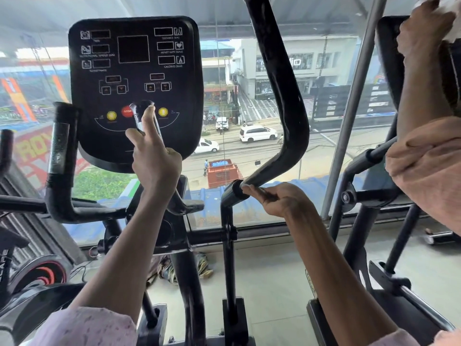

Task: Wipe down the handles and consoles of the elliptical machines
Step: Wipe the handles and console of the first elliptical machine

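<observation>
The black console (134, 71) of the elliptical stands in front of me, its displays dark, with a red STOP button and two yellow buttons. My left hand (154, 156) is wrapped around the short inner grip (142, 108) in front of the console, thumb and forefinger lying along its metal sensor. My right hand (277, 198) rests with flat fingers on the long black swing handle (282, 96), just beside its lower joint. I see no cloth in either hand.
Another person's hand (421, 28) presses a white cloth (449, 6) onto the neighbouring machine's console (389, 58) at top right. A second short grip (61, 156) rises at the left. A grey pole (349, 121) and a full-height window are behind. A rag bundle (179, 268) lies on the floor.
</observation>
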